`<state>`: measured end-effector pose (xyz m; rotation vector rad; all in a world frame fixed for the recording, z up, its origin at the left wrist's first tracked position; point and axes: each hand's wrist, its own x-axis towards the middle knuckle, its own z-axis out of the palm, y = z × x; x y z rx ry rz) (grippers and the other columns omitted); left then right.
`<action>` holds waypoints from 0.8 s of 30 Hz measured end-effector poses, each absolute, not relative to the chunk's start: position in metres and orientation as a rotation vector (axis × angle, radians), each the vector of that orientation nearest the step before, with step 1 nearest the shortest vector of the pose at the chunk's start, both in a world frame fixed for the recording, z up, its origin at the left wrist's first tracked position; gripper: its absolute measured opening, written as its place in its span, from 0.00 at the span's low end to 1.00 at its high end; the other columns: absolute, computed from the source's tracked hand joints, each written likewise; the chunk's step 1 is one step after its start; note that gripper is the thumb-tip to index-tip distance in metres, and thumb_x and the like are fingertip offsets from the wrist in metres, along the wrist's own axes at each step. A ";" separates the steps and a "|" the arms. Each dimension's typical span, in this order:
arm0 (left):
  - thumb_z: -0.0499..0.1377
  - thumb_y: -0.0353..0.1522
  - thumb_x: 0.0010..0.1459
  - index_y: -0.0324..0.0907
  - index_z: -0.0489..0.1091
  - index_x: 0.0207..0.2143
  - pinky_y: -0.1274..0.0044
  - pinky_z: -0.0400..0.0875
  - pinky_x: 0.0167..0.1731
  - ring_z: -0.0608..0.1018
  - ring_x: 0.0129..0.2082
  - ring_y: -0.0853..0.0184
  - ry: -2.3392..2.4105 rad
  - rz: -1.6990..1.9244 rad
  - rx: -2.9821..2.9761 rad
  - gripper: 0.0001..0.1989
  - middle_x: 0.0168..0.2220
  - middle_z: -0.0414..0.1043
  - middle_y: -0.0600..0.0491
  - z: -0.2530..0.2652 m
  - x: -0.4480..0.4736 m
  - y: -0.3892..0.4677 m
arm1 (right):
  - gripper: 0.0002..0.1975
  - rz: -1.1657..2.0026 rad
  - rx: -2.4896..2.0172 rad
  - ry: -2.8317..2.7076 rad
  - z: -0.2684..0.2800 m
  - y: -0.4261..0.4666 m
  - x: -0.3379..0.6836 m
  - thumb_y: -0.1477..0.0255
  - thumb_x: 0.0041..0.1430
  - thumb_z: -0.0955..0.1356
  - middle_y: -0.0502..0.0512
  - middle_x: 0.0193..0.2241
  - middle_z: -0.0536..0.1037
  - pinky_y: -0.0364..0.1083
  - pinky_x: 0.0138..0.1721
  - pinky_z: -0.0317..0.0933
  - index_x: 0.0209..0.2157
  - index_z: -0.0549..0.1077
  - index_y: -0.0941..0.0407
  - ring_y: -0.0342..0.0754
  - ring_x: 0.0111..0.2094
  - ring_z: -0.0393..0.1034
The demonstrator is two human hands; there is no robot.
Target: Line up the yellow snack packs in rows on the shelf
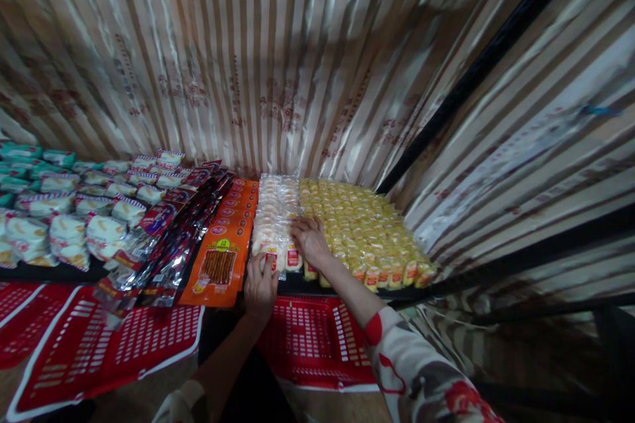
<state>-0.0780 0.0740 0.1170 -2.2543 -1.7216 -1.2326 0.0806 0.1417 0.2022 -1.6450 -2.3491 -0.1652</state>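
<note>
Clear-wrapped white snack packets [274, 208] with red labels stand in rows on the dark shelf. My left hand [261, 287] is at their front edge, its fingers bent round the end of a front packet. Above and to the right of it, my right hand [311, 243] rests on the white packets with its fingers apart, beside the yellow packets. These yellow-wrapped snack packets [364, 221] fill the shelf to the right in tight rows. Left of the white ones lies a flat orange snack bag [221, 244] with a picture of brown sticks.
Dark, shiny snack bags [171, 238] lie overlapping further left, then white packets [106, 234] and green packets [20, 165]. Red plastic baskets [133, 330] stand below the shelf edge. Striped sheeting [278, 66] hangs behind; a black frame bar [471, 73] slants at the right.
</note>
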 end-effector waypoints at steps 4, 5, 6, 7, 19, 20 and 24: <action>0.51 0.33 0.60 0.38 0.66 0.48 0.65 0.68 0.47 0.66 0.50 0.57 -1.714 -1.257 -2.247 0.15 0.48 0.65 0.42 0.114 -0.077 0.075 | 0.07 -0.147 -1.652 -2.390 0.202 0.142 0.079 0.77 0.58 0.63 0.52 0.40 0.77 0.58 0.58 0.34 0.32 0.73 0.55 0.51 0.51 0.60; 0.51 0.33 0.60 0.38 0.66 0.48 0.65 0.68 0.47 0.67 0.50 0.57 -1.701 -1.265 -2.245 0.15 0.48 0.65 0.41 0.114 -0.077 0.075 | 0.08 -0.145 -1.655 -2.389 0.202 0.142 0.079 0.77 0.58 0.63 0.52 0.39 0.77 0.58 0.58 0.34 0.32 0.73 0.55 0.50 0.51 0.60; 0.51 0.33 0.60 0.38 0.66 0.48 0.65 0.68 0.47 0.67 0.50 0.57 -1.690 -1.274 -2.241 0.15 0.48 0.65 0.42 0.113 -0.077 0.076 | 0.08 -0.144 -1.662 -2.387 0.202 0.141 0.079 0.78 0.58 0.63 0.52 0.39 0.77 0.58 0.58 0.34 0.32 0.73 0.55 0.50 0.51 0.61; 0.51 0.33 0.60 0.38 0.66 0.48 0.65 0.68 0.47 0.67 0.49 0.57 -1.678 -1.282 -2.238 0.15 0.48 0.65 0.42 0.113 -0.077 0.076 | 0.09 -0.145 -1.670 -2.383 0.202 0.140 0.078 0.78 0.59 0.62 0.53 0.39 0.77 0.58 0.58 0.35 0.33 0.73 0.55 0.50 0.50 0.61; 0.53 0.33 0.59 0.39 0.66 0.48 0.66 0.68 0.47 0.67 0.49 0.58 -1.642 -1.335 -2.235 0.15 0.48 0.65 0.43 0.110 -0.079 0.077 | 0.12 -0.090 -1.617 -2.445 0.204 0.151 0.077 0.79 0.56 0.62 0.54 0.43 0.76 0.53 0.58 0.43 0.39 0.73 0.56 0.50 0.52 0.60; 0.53 0.33 0.59 0.38 0.66 0.48 0.66 0.68 0.47 0.67 0.50 0.58 -1.639 -1.331 -2.234 0.15 0.48 0.65 0.43 0.110 -0.079 0.077 | 0.11 -0.083 -1.609 -2.449 0.205 0.151 0.077 0.79 0.56 0.62 0.53 0.42 0.77 0.52 0.58 0.44 0.38 0.73 0.56 0.50 0.52 0.60; 0.54 0.32 0.59 0.37 0.66 0.48 0.65 0.69 0.47 0.67 0.49 0.58 -1.627 -1.303 -2.232 0.15 0.48 0.65 0.42 0.107 -0.079 0.077 | 0.11 -0.097 -1.569 -2.468 0.209 0.151 0.080 0.78 0.57 0.62 0.53 0.43 0.77 0.51 0.56 0.48 0.39 0.74 0.55 0.49 0.52 0.61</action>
